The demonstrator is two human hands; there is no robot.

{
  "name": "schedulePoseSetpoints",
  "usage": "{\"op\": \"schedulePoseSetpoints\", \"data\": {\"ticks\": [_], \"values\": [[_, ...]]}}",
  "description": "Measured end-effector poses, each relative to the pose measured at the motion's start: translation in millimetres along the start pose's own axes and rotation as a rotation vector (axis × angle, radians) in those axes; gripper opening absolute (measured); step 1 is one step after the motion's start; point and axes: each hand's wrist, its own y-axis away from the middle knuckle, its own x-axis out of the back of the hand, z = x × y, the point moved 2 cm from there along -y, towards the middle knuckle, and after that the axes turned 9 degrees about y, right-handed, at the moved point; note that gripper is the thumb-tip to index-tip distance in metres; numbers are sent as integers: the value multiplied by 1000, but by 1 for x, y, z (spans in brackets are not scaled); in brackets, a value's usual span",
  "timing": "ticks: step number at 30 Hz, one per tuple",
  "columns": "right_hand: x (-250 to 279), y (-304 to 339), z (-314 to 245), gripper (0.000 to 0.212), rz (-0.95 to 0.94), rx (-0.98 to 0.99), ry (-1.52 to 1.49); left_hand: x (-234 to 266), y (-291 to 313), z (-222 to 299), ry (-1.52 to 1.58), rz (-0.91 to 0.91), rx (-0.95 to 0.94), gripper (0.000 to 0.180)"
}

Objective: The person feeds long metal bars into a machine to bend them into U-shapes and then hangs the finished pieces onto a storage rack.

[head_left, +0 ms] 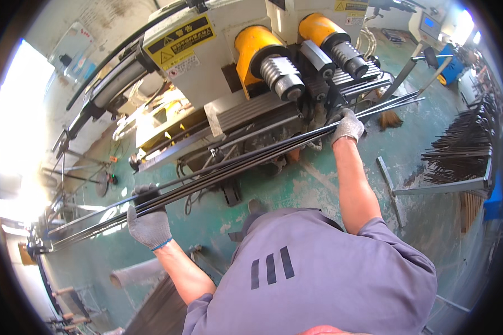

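Note:
A bundle of long, thin dark metal rods (246,152) stretches across the view in front of me, slanting from lower left to upper right. My left hand (148,222), in a grey work glove with a blue cuff edge, is closed around the rods toward their left end. Also gloved, my right hand (348,127) grips the same bundle farther right, close to the machine. Behind the bundle stands the machine (201,81), with two yellow housings (258,46) that carry grooved metal rollers (282,77). Parts of the fingers are hidden behind the rods.
Many dark rods lie heaped on a metal rack (447,186) at the right. A broom head (390,119) is on the green floor beyond my right hand. At lower left lies a grey tube (137,274). A control box with a screen (428,23) stands far right.

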Motion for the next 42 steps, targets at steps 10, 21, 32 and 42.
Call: {"op": "schedulePoseSetpoints", "data": {"ticks": [10, 21, 32, 42], "values": [[-66, 54, 11, 21, -530, -95, -234, 68, -133, 37, -203, 251, -35, 20], [-106, 14, 44, 30, -166, 5, 476, 75, -150, -2, -188, 203, 75, 29], [-118, 22, 30, 26, -359, 860, 2331, 49, -142, -105, -167, 206, 251, 25], [-111, -4, 56, 26, -515, 1078, 2081, 82, -160, -87, -274, 225, 83, 36]]}}
